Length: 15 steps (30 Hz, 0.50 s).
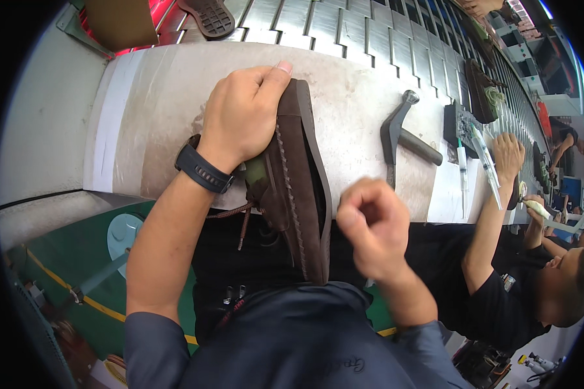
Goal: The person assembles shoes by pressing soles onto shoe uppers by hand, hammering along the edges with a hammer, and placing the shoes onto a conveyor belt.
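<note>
A dark brown laced shoe [285, 188] with coarse stitching is turned on its side, its sole edge facing right. A long dark gap shows between the upper and the sole edge. My left hand [243, 110], with a black watch at its wrist, is wrapped round the shoe's far end; the near end reaches my dark apron. Reddish laces [243, 223] hang from its left side. Just right of the sole edge, my right hand [376, 223] is curled into a loose fist, slightly blurred and apart from the shoe. Nothing shows in it.
A hammer [396, 129] lies on the worn bench [156, 123] to the right. Syringes [485, 162] and a dark block [457, 123] are beyond it. A slatted metal conveyor [331, 29] carries a sole [211, 18] and shoes. A co-worker's hand [509, 155] is at the right.
</note>
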Motion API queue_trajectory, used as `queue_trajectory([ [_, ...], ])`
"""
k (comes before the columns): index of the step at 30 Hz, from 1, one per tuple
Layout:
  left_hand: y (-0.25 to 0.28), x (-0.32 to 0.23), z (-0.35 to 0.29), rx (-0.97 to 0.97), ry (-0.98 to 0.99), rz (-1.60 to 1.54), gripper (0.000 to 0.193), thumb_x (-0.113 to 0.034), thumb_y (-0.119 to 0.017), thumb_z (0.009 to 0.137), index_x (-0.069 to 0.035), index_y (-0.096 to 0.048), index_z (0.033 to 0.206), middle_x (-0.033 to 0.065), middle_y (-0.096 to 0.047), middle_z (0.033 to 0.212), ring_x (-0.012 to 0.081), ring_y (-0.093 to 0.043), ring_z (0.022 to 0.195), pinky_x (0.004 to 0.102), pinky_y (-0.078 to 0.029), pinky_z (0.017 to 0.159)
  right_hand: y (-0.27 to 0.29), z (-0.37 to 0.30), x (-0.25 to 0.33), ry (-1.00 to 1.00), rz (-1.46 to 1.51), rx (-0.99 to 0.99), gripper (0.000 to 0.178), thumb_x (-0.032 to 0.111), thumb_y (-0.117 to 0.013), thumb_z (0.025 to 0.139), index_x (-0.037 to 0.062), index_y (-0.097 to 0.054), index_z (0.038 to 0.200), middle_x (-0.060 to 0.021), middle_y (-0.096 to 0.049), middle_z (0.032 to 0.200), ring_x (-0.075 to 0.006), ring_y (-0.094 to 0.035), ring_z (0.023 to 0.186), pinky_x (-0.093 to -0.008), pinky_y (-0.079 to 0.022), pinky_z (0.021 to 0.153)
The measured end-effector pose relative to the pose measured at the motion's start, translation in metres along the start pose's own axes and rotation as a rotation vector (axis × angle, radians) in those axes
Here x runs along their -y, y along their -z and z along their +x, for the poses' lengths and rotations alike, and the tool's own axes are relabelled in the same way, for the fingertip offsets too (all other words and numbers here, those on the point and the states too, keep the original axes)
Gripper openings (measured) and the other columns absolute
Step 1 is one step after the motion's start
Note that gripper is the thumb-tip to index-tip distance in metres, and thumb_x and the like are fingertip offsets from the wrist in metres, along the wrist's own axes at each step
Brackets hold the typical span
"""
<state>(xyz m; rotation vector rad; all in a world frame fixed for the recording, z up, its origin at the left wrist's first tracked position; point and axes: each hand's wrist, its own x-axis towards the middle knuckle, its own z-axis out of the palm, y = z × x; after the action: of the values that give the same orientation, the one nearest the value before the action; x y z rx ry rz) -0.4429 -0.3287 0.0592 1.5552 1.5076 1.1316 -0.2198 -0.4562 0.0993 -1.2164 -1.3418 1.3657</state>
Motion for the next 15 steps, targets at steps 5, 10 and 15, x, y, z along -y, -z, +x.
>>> queue_trajectory([
  [5, 0.0, 0.005, -0.003, 0.014, 0.025, -0.072, 0.059, -0.043, -0.054, 0.109, 0.004, -0.064, 0.076, 0.0203, -0.057, 0.061, 0.0357, -0.056, 0.059, 0.0469, -0.044, 0.062, -0.009, -0.016, 0.007, 0.14, -0.086, 0.077, 0.02, 0.006, -0.085, 0.093, 0.0034, -0.065, 0.092, -0.0032, -0.065, 0.083, -0.0075, -0.053, 0.064, -0.0245, -0.044, 0.058],
  [10, 0.002, 0.006, -0.004, -0.003, 0.034, -0.074, 0.058, -0.043, -0.055, 0.11, 0.003, -0.066, 0.078, 0.0195, -0.058, 0.061, 0.0347, -0.056, 0.058, 0.0466, -0.044, 0.062, 0.0, -0.006, 0.026, -0.028, -0.184, 0.227, 0.017, 0.005, -0.08, 0.096, 0.0016, -0.063, 0.093, -0.0031, -0.063, 0.083, -0.0082, -0.055, 0.07, -0.0252, -0.045, 0.063],
  [15, 0.0, 0.003, -0.004, -0.007, 0.023, -0.057, 0.057, -0.043, -0.055, 0.109, 0.002, -0.065, 0.076, 0.0198, -0.058, 0.061, 0.0358, -0.057, 0.059, 0.0473, -0.045, 0.062, 0.004, 0.016, 0.047, -0.186, -0.116, 0.3, 0.021, 0.01, -0.08, 0.096, 0.0015, -0.064, 0.087, 0.0018, -0.06, 0.071, -0.0046, -0.048, 0.061, -0.0255, -0.04, 0.055],
])
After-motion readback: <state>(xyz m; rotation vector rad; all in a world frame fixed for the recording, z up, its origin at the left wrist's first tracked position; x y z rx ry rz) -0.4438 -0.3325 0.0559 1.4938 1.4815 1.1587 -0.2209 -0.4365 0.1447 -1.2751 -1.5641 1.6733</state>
